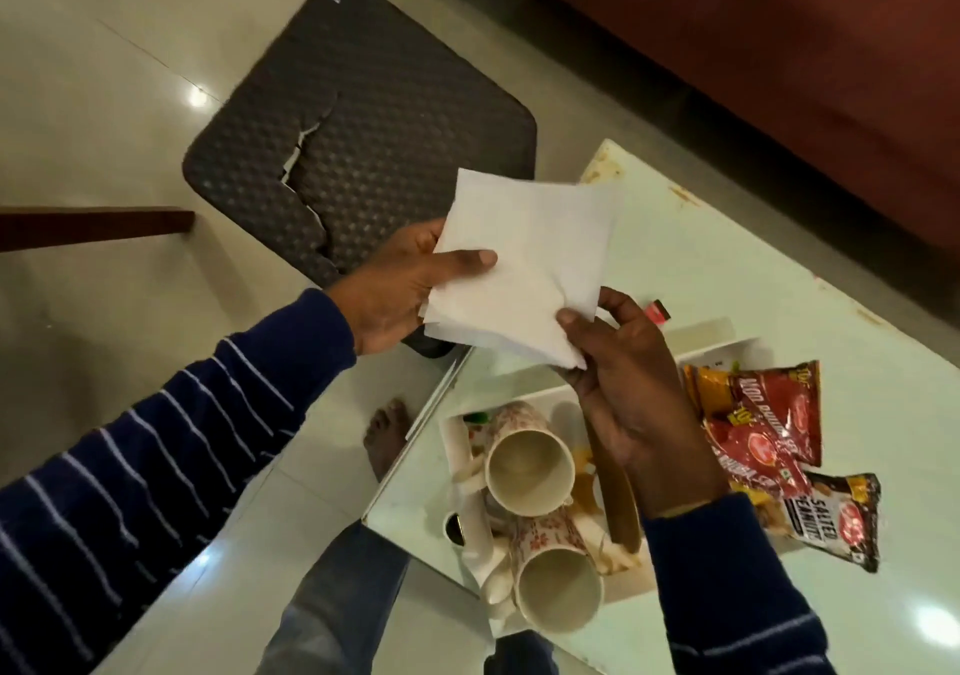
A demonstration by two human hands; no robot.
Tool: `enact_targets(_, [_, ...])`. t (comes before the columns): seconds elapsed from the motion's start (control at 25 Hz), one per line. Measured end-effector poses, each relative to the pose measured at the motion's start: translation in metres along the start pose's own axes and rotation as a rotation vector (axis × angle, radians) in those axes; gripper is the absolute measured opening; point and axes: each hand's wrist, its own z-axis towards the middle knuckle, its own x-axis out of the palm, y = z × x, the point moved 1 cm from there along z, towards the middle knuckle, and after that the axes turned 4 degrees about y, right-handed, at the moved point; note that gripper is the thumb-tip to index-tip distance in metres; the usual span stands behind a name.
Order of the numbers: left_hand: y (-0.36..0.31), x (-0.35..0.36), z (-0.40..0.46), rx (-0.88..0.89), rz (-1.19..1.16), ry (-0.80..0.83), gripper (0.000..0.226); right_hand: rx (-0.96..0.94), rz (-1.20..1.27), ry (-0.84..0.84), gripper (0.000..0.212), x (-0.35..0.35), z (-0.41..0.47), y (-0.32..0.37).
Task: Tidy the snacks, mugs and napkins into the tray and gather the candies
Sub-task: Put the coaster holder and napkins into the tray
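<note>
Looking down, we are seeing the pale table filling the right half of the frame, with a dark woven stool on the floor at upper centre. Toward the lower centre the white tray is sitting on the table, already carrying two floral mugs lying on their sides, mouths toward us. Snack packets are resting at the tray's right side, partly hidden by the wrist, so we cannot tell whether they are lying fully inside it.

Above the tray, in the middle of the frame, we are holding a small stack of white napkins in the air. Our left hand is pinching the stack's left edge, thumb on top, while our right hand is nipping the lower right corner between thumb and fingers; both grips are closed on the paper.

We are judging that the napkin step is in hand: the sheets are fanned slightly out of line, so the next move is calling for squaring them together and lowering them into a free part of the tray, clear of the mugs.

A small red wrapped thing, possibly a candy, is lying on the table just beyond the right fingers.
</note>
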Motion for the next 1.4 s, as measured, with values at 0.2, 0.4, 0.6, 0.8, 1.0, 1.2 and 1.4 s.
enact_targets(0.2, [0.026,0.056,-0.019,-0.077,0.298,0.190,0.036,-0.033,-0.032,0.104,0.041,-0.058,-0.075,-0.019])
enact_targets(0.4, [0.067,0.107,-0.021,-0.184,0.513,0.427,0.018,-0.084,-0.293,0.019,0.025,-0.110,-0.135,-0.044])
enact_targets(0.6, [0.106,0.139,-0.019,-0.284,0.750,0.354,0.028,-0.182,-0.127,-0.153,0.014,-0.134,-0.192,-0.090])
enact_targets(0.8, [0.121,0.156,-0.009,-0.196,0.941,0.058,0.023,-0.004,0.240,-0.396,0.020,-0.147,-0.185,-0.100])
enact_targets(1.0, [0.111,0.168,0.001,-0.096,0.931,-0.158,0.004,-0.050,0.461,-0.393,0.036,-0.146,-0.155,-0.104])
enact_targets(1.2, [0.109,0.170,-0.001,-0.092,0.930,-0.187,0.038,0.008,0.341,-0.499,0.037,-0.141,-0.141,-0.121])
enact_targets(1.4, [0.113,0.160,-0.013,0.020,0.970,-0.168,0.028,-0.028,0.123,-0.491,0.033,-0.142,-0.140,-0.133])
